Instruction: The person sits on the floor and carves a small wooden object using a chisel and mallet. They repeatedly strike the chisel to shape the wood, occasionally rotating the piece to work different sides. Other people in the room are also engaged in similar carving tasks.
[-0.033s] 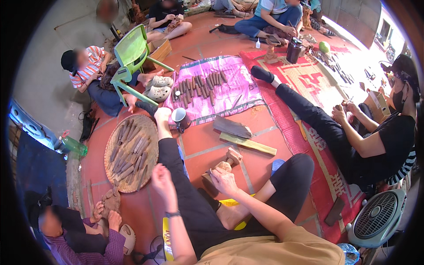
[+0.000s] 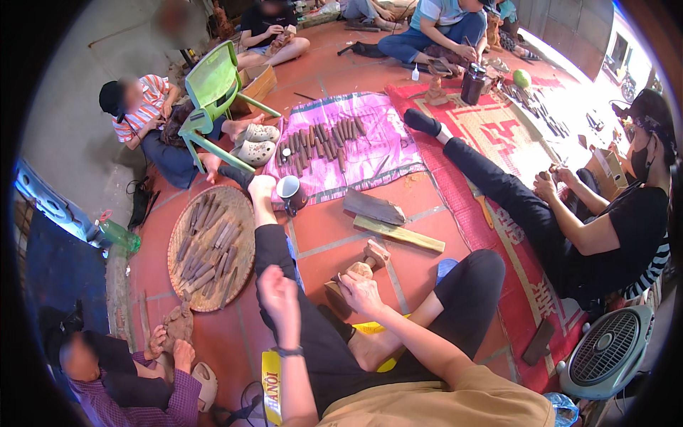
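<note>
My left hand (image 2: pixel 279 297) is raised above my left thigh, smeared by motion, so its fingers do not show clearly. Between my legs, my right hand (image 2: pixel 361 293) is closed, its fingers against a pale brown piece of carved wood (image 2: pixel 361 270); whatever is pinched in them is too small to make out. Just beyond lies a reddish wooden piece with a blocky end (image 2: pixel 377 252). A darker wood block (image 2: pixel 337 298) sits under the near side of the work. To the left, a round woven tray (image 2: pixel 176 250) carries many chisel-like tools with brown handles (image 2: pixel 206 260).
Ahead, rows of wooden-handled tools (image 2: pixel 320 142) lie on a pink cloth (image 2: pixel 377 121). A mug (image 2: pixel 290 192), a dark board (image 2: pixel 373 206) and a yellowish wood strip (image 2: pixel 400 233) are nearer. Co-workers sit around; a green chair (image 2: pixel 213 78) stands left, a fan (image 2: pixel 608 349) right.
My left hand has shifted a little to the right, toward my right hand. The right hand and the wood under it stay in about the same place.
</note>
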### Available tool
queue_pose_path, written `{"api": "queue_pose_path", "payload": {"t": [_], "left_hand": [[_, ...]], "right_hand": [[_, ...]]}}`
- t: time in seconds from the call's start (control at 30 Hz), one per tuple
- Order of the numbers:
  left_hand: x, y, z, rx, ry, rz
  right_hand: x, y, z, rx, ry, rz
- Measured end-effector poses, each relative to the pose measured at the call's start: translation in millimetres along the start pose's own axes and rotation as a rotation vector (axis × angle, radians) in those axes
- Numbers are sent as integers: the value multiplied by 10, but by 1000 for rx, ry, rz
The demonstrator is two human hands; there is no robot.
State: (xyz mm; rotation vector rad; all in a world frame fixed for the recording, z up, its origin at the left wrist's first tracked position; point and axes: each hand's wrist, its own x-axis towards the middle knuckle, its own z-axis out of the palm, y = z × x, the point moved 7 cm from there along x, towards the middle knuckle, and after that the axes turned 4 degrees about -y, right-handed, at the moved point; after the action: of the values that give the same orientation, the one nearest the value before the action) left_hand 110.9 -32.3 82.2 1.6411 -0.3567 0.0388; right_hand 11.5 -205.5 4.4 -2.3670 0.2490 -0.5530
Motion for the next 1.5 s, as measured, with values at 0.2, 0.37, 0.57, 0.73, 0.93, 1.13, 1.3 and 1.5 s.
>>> {"api": "queue_pose_path", "payload": {"t": [0.2, 0.37, 0.57, 0.73, 0.93, 1.13, 1.3, 1.5], "left_hand": [[-952, -833, 881, 292, -514, -211], [-640, -1080, 951, 529, -587, -219], [-541, -974, 1199, 471, -646, -78], [-594, -962, 1171, 518, -677, -104], [-593, -1049, 1214, 551, -642, 42], [-618, -1063, 1141, 522, -529, -2], [-615, -1107, 1249, 637, -575, 51], [-652, -1319, 1151, 649, -534, 100]], "right_hand": [[35, -23, -11, 119, -76, 17], [33, 50, 18, 76, -69, 28], [23, 105, -233, -4, 61, 49], [-55, -69, -344, -8, 106, 21], [52, 29, -139, -128, -3, 36], [-12, 15, -171, -1, 19, 67], [98, 49, -80, -128, 1, 14], [86, -12, -64, -120, -67, 66]]}}
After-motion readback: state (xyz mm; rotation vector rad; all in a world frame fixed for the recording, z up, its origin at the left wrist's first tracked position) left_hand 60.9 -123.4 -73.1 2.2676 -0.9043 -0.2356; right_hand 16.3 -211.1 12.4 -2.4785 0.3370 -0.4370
